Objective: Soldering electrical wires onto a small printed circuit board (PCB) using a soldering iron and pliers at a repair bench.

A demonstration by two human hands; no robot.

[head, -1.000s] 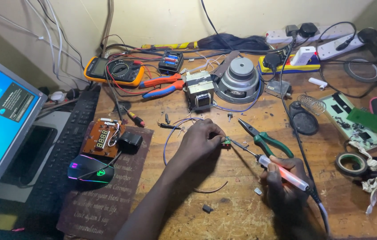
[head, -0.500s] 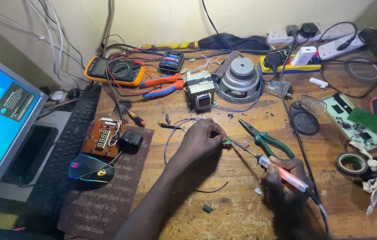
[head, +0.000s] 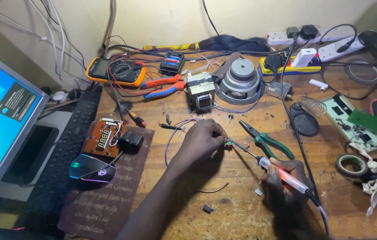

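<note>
My left hand (head: pixel 202 141) rests on the wooden workbench (head: pixel 241 209) and pinches a small green component (head: pixel 228 142) with thin wires (head: pixel 173 133) trailing from it. My right hand (head: pixel 281 178) grips a soldering iron (head: pixel 281 173) with a pale pink handle. Its metal tip (head: pixel 238 145) touches the green component at my left fingertips. Green-handled pliers (head: pixel 266 140) lie just beyond the iron.
A transformer (head: pixel 199 91), a speaker (head: pixel 241 80), a multimeter (head: pixel 116 71) and orange-blue pliers (head: pixel 161 86) lie at the back. A circuit board with a display (head: pixel 104 138), a lit mouse (head: pixel 91 171), a keyboard (head: pixel 66 151) and a monitor (head: pixel 1 120) are left. Tape (head: pixel 352 165) and a green board (head: pixel 353 122) are right.
</note>
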